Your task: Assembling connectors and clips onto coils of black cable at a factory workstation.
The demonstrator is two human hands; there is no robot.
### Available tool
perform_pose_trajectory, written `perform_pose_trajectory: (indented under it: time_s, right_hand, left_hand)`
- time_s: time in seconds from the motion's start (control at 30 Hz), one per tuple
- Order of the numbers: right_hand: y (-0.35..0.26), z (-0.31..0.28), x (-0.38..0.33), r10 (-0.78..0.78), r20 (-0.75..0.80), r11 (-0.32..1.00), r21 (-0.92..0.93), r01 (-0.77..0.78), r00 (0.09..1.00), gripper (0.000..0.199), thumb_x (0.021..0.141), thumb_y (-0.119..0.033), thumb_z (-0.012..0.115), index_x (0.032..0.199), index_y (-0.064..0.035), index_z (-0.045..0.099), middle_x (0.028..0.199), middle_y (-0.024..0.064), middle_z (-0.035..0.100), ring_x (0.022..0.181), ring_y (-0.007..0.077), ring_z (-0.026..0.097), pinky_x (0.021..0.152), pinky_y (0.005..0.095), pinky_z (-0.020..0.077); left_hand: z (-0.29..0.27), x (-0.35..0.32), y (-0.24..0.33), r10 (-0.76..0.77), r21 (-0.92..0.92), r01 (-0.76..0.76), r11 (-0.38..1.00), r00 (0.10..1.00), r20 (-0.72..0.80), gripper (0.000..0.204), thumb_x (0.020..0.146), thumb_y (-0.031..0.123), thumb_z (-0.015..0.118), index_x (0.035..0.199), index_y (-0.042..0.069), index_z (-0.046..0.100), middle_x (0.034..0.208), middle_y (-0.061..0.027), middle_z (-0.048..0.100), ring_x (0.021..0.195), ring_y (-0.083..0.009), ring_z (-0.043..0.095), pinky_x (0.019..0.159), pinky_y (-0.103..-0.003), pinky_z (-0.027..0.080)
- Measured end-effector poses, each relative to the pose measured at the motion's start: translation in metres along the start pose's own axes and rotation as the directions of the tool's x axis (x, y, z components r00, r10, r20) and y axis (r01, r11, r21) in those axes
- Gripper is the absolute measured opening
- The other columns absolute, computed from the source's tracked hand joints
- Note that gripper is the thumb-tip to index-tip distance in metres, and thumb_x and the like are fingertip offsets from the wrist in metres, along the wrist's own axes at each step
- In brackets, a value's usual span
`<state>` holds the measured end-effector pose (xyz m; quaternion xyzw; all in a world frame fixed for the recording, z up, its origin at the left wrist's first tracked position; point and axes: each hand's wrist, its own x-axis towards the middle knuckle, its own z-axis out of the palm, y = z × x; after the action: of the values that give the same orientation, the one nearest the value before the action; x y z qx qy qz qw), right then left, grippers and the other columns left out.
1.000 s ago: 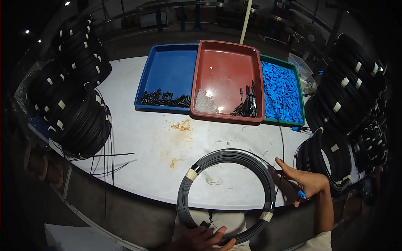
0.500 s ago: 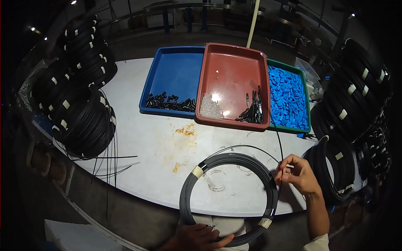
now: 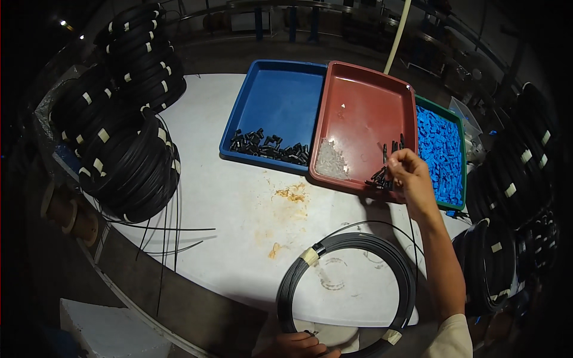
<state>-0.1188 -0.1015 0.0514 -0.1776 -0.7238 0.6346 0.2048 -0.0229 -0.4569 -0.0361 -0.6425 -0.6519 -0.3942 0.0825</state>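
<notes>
A coil of dark grey cable (image 3: 407, 286), bound with pale tape, hangs partly over the near table edge. My left hand (image 3: 300, 346) is closed around its lower left side, at the bottom of the view. My right hand (image 3: 415, 179) is over the front right corner of the red tray (image 3: 370, 89), thumb and fingers pinched together. Slim black connector parts (image 3: 379, 178) lie right beside those fingers, partly covered by them. Whatever is in the pinch is too small to make out. A loose cable end arcs from the coil's top toward my right forearm.
Small clear pieces (image 3: 332, 161) share the red tray. The blue tray (image 3: 271, 71) holds black fittings (image 3: 268, 146); the green tray (image 3: 464, 179) is full of blue parts (image 3: 440, 149). Stacked black cable coils (image 3: 128, 167) stand left, and more coils (image 3: 486, 262) stand right.
My right hand has left the loose cable by the coil and moved forward to the black parts in the red tray. My left hand stays on the coil. The whole view has shifted.
</notes>
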Motion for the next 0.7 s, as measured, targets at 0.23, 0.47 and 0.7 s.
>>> perform_pose_trajectory:
  time_s: [0.23,0.47,0.7]
  right_hand:
    - [0.035,0.046,0.002,0.023,0.209,0.994,-0.109,0.000,0.978,0.007,0.098,-0.007,0.065,0.093,-0.0014,0.063,0.076,-0.0006,0.062,0.071,0.0069,0.059,0.068,0.0242,0.0471]
    - [0.051,0.065,-0.016,0.021,0.429,0.993,-0.117,0.032,0.903,0.010,0.094,-0.008,0.073,0.092,-0.0027,0.065,0.069,-0.0038,0.058,0.061,0.0037,0.049,0.057,0.0220,0.0398]
    - [0.043,0.059,-0.026,-0.010,0.546,0.955,-0.242,0.169,0.838,0.013,0.090,-0.009,0.077,0.089,-0.0016,0.066,0.064,-0.0006,0.060,0.058,0.0050,0.049,0.053,0.0249,0.0387]
  left_hand:
    - [-0.010,0.015,-0.017,0.025,-0.060,-0.026,0.998,0.999,-0.024,0.014,0.088,0.028,0.069,0.089,0.015,0.071,0.076,0.0038,0.063,0.067,-0.0108,0.061,0.057,-0.027,0.048]
    - [-0.053,0.028,-0.044,0.082,-0.340,-0.056,0.939,0.995,0.061,0.024,0.083,0.022,0.073,0.105,0.015,0.076,0.104,-0.0048,0.073,0.088,-0.0195,0.069,0.067,-0.033,0.054]
    - [-0.165,0.132,-0.189,-0.009,0.517,-0.125,0.847,0.968,0.250,0.012,0.082,0.019,0.070,0.093,0.016,0.068,0.086,-0.0006,0.066,0.087,-0.0190,0.063,0.076,-0.039,0.046]
